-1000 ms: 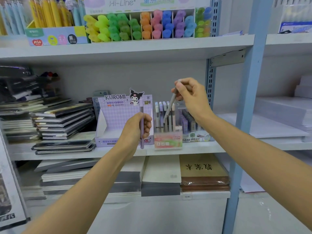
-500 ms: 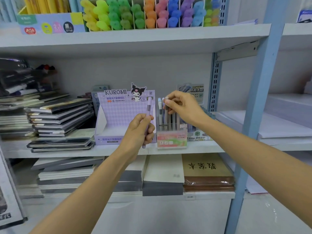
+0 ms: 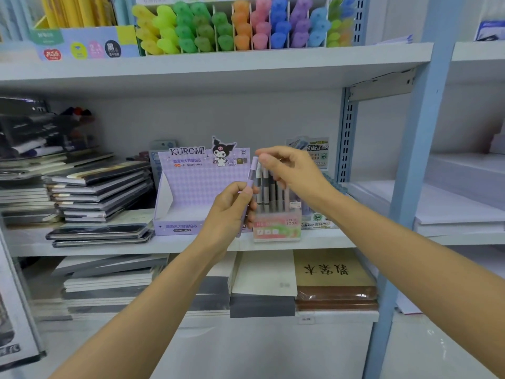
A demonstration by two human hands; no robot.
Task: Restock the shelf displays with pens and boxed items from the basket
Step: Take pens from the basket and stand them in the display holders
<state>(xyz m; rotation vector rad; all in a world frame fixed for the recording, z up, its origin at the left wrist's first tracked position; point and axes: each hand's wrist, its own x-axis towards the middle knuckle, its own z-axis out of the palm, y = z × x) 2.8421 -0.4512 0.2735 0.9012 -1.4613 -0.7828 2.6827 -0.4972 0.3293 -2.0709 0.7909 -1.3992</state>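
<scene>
Restocking of pens under way at the front edge of the middle shelf point(image 3: 109, 248). Purple pen point(image 3: 253, 170) upright in the left hand point(image 3: 231, 207), gripped around the lower barrel by curled fingers. Held just in front of the clear pen holder point(image 3: 277, 228), near the side facing the Kuromi box point(image 3: 191, 192). Right hand point(image 3: 293, 175) above the holder, fingers bent, thumb and forefinger tips brought together. Tips close to the cap of the purple pen and over the tops of the standing pens point(image 3: 269, 187). Cannot tell from this angle whether pinching the cap, pinching one of the standing pens, or touching nothing. Possibly about to take over the purple pen. Holder already rather full, placed at the front edge of the shelf, just beside the Kuromi box. Basket not in view.

Risks from here, as a judgement only:
- Could jam against a neighbour pen, or push several aside, if lowered at a tilt into so little free space.
- Could slide the holder off the shelf edge if pressed forward and down, given its light look and its place at the front.
- Could drop the pen during a change between hands, if released by the left too early, before a firm pinch by the right.

Safer to lower straight down, with the holder steadied by the free hand.
</scene>
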